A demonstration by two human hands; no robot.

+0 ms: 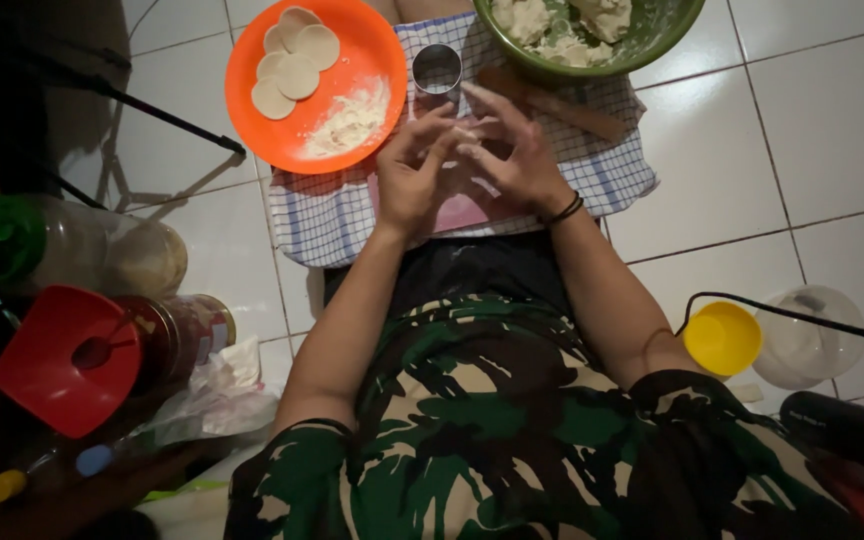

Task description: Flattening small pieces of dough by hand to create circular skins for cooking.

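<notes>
Both hands meet over the checked cloth, which lies spread on the white tiled floor and serves here as the landmark. The left hand and the right hand are held close together above the middle of the cloth, fingers half curled toward each other, pinching and shaping a small pale piece of dough between the fingertips. Neither hand is flat open nor a tight fist; they grip only that dough. A dark band sits on the right wrist.

On the far edge of the cloth, just beyond the fingers, stands a round metal cutter, upright with its open mouth facing up. To the far left corner of the cloth, overlapping its edge, rests an orange plate carrying several flat round dough discs and a heap of white flour. At the far right corner of the cloth sits a green bowl with lumps of dough in it, and a wooden rolling pin lies slanted on the cloth just beside that bowl.

Well off the cloth to the left stand jars, a red funnel and a crumpled plastic bag. Off the cloth to the right sit a yellow cup and a clear lid, with a black cable crossing above them
</notes>
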